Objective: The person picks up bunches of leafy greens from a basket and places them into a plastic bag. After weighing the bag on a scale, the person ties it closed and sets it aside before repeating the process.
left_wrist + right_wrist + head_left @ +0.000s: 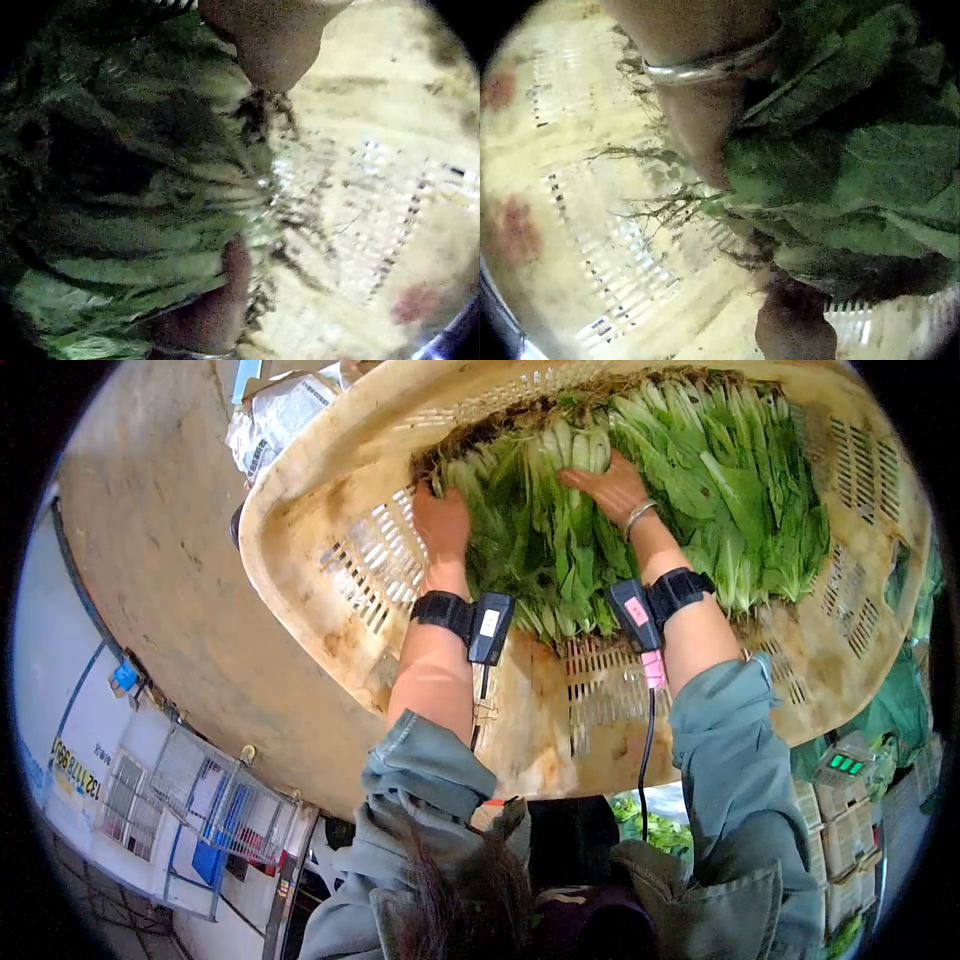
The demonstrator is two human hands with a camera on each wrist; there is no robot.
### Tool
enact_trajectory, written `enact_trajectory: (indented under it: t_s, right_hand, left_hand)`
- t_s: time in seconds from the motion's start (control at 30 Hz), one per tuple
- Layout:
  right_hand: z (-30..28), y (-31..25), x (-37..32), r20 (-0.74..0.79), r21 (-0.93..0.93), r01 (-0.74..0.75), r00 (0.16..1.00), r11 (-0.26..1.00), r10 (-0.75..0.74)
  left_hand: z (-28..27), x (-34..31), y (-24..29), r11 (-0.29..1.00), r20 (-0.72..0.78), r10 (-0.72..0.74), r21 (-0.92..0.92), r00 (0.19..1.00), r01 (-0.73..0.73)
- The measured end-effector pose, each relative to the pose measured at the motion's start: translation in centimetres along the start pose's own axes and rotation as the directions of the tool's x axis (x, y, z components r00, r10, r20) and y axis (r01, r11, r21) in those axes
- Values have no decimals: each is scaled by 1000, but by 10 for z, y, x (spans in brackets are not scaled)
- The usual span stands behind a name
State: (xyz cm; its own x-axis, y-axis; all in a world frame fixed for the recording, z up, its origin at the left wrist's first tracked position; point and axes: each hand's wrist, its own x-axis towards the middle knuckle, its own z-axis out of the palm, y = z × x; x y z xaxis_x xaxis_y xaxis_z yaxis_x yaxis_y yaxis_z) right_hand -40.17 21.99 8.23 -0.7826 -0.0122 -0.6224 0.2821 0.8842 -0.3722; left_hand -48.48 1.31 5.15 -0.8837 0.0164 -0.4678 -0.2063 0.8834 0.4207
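Long leafy greens (530, 530) with pale stems and rooty ends lie side by side in a big, stained plastic basket (290, 550). My left hand (440, 522) grips the left side of the bunch near the roots, its fingertips hidden among the greens. On the other side, my right hand (612, 488), with a silver bangle (705, 71) at the wrist, holds the same bunch by its pale stems, the thumb lying across them. The right wrist view shows thin roots (664, 206) sticking out beyond the leaves (870, 180). The left hand (795, 322) appears low in that view.
More greens (740, 500) lie in a row to the right of my right hand. The basket's slotted wall (860, 470) curves around them. A crumpled white sack (285, 415) sits beyond the basket at upper left. A wire rack (215, 790) stands at lower left.
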Motion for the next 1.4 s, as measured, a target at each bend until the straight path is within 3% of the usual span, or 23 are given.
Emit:
enact_trajectory:
  t_s: [0.03, 0.07, 0.13, 0.2, 0.37, 0.47, 0.53, 0.6, 0.8, 0.83, 0.87, 0.9, 0.93, 1.0, 1.03, 1.1, 1.13, 1.17, 1.2, 1.23, 1.27, 1.37, 1.4]
  right_hand:
    - [12, -3, 0, -191, 278, -30, 978, 960, 86]
    - [15, -9, 0, -183, 286, -40, 978, 958, 95]
    - [21, -20, -3, -206, 560, -306, 849, 770, 487]
    - [9, -14, -17, -165, 684, -265, 851, 679, 498]
    - [24, 7, -31, -262, 802, -29, 880, 597, 396]
    - [15, 8, -45, -234, 866, -14, 872, 499, 430]
    - [27, 17, -42, -248, 904, 78, 897, 420, 366]
    - [39, 20, -37, -251, 876, 41, 890, 481, 381]
    - [38, 6, -29, -314, 811, 66, 888, 582, 337]
    - [29, -3, -30, -225, 819, -62, 879, 570, 420]
    - [25, -8, -32, -136, 815, -191, 855, 547, 500]
    - [49, 1, -19, -239, 738, -123, 872, 663, 428]
    - [53, 1, -17, -237, 739, -124, 872, 662, 428]
    - [56, 0, -13, -171, 848, -88, 887, 522, 428]
    - [54, 1, -8, -176, 851, -84, 885, 519, 431]
    - [53, 1, -2, -239, 739, -55, 910, 671, 338]
    - [46, -2, -1, -243, 741, -54, 907, 669, 343]
    - [40, -5, 0, -138, 711, -110, 947, 694, 291]
    - [35, -10, -1, -24, 672, -162, 971, 723, 240]
    - [36, -16, -5, -263, 585, -63, 928, 809, 263]
    - [36, -16, -5, -259, 584, -69, 928, 808, 266]
    - [38, -15, -2, -94, 709, -55, 981, 703, 171]
    - [36, -15, 2, -49, 748, -51, 990, 662, 131]
  left_hand:
    - [14, 1, 1, 964, -106, 98, 258, 990, -68]
    - [19, 8, 2, 962, -94, 98, 264, 991, -70]
    - [20, 26, 5, 924, 141, -70, 383, 988, 11]
    - [15, 40, 18, 921, 255, -221, 373, 942, 115]
    - [5, 27, 28, 712, 331, 1, 662, 944, -233]
    - [3, 21, 33, 736, 268, 65, 638, 961, -227]
    - [13, 30, 4, 785, 218, 209, 543, 953, -297]
    - [19, 36, -12, 970, 196, 202, 93, 960, -224]
    - [21, 17, 4, 992, 3, 126, -16, 992, -126]
    - [22, 16, 9, 953, -9, -37, -303, 999, 33]
    - [27, 18, 4, 808, 26, -199, -561, 980, 179]
    - [30, 45, -24, 795, 306, 37, -585, 951, 158]
    - [34, 57, -47, 797, 307, 36, -583, 951, 159]
    - [35, 73, -69, 922, 378, 297, -351, 877, -162]
    - [21, 67, -56, 922, 377, 303, -348, 875, -170]
    - [-21, 42, -16, 731, 535, 553, 57, 638, -680]
    - [-20, 43, -7, 726, 537, 557, 57, 634, -686]
    - [-19, 45, 2, 972, 662, 220, -208, 716, -107]
    - [-16, 46, 11, 782, 832, -66, -300, 551, 546]
    - [-34, 32, 40, 886, 874, 106, -299, 475, 353]
    - [-39, 30, 49, 886, 876, 105, -297, 470, 356]
    - [-37, 28, 41, 991, 874, 100, -129, 476, 29]
    - [-20, 28, 9, 959, 770, 189, -279, 609, 56]
